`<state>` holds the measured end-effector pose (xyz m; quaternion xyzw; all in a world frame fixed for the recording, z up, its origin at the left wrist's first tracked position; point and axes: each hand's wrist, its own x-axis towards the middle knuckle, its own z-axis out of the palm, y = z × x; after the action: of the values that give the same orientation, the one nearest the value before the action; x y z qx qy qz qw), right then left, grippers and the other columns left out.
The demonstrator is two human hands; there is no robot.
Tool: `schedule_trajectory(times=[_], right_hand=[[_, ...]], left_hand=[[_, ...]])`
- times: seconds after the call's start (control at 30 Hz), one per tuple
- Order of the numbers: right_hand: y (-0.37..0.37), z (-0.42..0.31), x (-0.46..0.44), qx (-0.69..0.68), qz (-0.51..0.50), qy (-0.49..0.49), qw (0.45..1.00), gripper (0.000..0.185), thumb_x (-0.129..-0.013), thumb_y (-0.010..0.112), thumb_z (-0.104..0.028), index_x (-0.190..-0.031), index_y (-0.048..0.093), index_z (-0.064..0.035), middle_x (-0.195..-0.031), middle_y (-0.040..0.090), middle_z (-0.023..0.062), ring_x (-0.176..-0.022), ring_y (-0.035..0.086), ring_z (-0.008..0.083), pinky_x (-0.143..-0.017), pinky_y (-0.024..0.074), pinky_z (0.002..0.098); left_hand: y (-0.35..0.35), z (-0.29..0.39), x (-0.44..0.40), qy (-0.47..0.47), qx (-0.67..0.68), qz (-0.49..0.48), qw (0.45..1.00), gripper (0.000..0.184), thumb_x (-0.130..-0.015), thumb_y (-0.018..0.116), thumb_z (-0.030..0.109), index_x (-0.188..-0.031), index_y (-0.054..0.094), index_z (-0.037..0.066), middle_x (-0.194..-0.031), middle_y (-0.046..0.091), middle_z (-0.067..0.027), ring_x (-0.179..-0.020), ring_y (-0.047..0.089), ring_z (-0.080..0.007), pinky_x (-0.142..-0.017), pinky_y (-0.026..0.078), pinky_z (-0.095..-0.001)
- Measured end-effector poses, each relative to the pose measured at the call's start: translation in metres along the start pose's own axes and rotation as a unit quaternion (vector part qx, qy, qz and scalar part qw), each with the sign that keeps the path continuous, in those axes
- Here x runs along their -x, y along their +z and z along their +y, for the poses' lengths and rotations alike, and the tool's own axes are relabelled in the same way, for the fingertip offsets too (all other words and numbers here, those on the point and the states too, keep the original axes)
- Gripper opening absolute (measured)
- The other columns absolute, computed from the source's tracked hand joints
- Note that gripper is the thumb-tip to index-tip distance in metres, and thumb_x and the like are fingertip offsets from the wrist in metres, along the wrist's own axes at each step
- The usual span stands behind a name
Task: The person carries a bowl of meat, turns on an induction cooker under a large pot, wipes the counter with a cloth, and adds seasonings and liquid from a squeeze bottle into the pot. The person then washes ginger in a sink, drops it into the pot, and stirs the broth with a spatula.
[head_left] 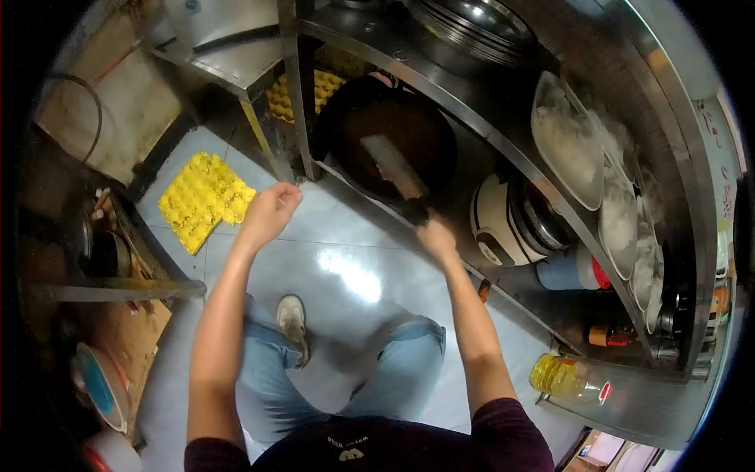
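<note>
My right hand (436, 237) is wrapped round the dark handle of a cleaver (391, 164). Its broad blade reaches over a large dark wok (346, 135), which sits on the lower shelf. The wok's inside looks brown and dim. My left hand (273, 211) hangs above the floor with its fingers loosely curled in, and nothing shows in them. Just left of it, yellow egg trays (197, 197) lie on the tiles.
A rice cooker (495, 220) stands right of the wok, near a blue container (562, 270). Metal trays (566, 141) line the shelf above. An oil bottle (562, 376) lies at lower right. Cardboard (118, 338) and a blue bowl (98, 381) are at left.
</note>
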<state>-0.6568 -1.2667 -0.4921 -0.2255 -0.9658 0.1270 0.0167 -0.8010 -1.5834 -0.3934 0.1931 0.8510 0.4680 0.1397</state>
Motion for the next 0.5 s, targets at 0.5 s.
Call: schedule_trajectory(times=[0.5], right_hand=[[-0.031,-0.013,0.000,0.001,0.037,0.035,0.999,0.042,-0.071,0.059,-0.015,-0.110,0.051,-0.0023,-0.081,0.061,0.0216,-0.075,0.059,0.0372,-0.066,0.0486,0.0434]], left_hand=[[-0.017,-0.013,-0.019,0.010,0.005,-0.018,1.000,0.026,-0.086,0.052,0.023,-0.090,0.057,-0.001,-0.072,0.057,-0.0037,-0.065,0.052,-0.0112,-0.061,0.043,-0.0240]])
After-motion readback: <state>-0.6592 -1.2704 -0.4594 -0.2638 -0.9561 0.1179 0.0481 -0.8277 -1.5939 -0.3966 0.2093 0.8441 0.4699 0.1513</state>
